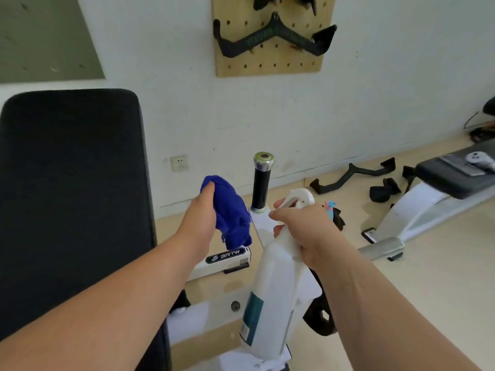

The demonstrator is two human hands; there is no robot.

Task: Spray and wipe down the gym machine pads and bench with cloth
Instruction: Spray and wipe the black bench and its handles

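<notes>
Left hand [203,223] clutches a crumpled blue cloth [231,210], ready for wiping; right hand [308,231] grips a white plastic spray bottle [267,290] by its neck, seemingly poised to spray.

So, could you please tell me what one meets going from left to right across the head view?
Black backrest pad → left hand → blue cloth → upright black grip → right hand holding the spray bottle → loose black handle on the floor → grey bench.
</notes>
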